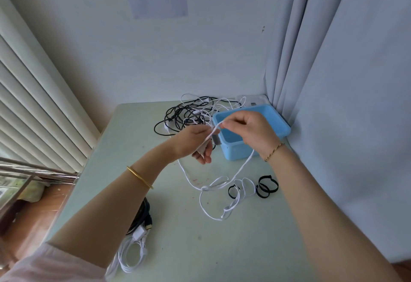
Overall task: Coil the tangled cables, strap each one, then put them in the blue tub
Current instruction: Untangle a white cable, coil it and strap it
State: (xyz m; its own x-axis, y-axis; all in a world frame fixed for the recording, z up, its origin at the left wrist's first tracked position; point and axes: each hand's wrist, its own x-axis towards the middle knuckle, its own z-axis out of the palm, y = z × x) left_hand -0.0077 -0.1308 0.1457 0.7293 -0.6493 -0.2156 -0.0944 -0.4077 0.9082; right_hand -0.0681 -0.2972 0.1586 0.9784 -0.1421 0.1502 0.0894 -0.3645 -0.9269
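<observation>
A pale green table is seen beneath both hands, set into a corner beside a grey curtain. Just beyond the right fingertips, and partly hidden by them, a blue tub is stood open on the table. Behind the left fingers a tangle of black and white cables is heaped, not yet coiled. A white cable is held up between the two hands: it is pinched between the thumb and forefinger of the right hand, the other fingers being curled loosely, and it is gripped by the curled fingers of the left hand, where a pale plug end seems to be enclosed too. From the fingers it is let down in loose loops onto the table below. Under the left forearm, coiled cables are laid at the table's edge. Below the right fingers, black straps are laid in small rings beside the cable's loops.
</observation>
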